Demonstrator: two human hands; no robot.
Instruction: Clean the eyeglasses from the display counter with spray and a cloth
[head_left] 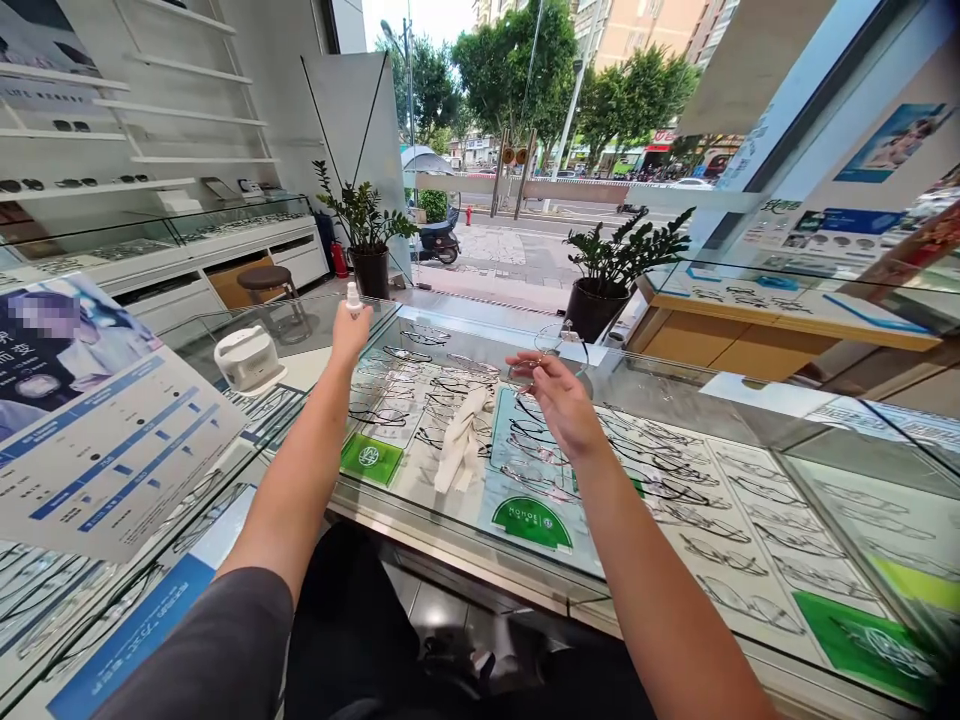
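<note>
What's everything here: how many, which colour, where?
Bottle: one, white, centre left
Glasses: one pair, clear lenses, centre
Cloth: one, cream, centre
Counters: several, clear, front and sides
Frames: many, mostly dark, inside counters
Signs: several, green, inside counters
Device: one, white, left
Board: one, white and blue, left
Shelves: several, white, upper left
Stool: one, brown, left
Extinguisher: one, red, beyond stool
Plants: two, green, by window
Scooter: one near, dark, outside
Trees: several, green, outside
Left fingers: several, bare, around bottle
Right fingers: several, bare, on glasses
</note>
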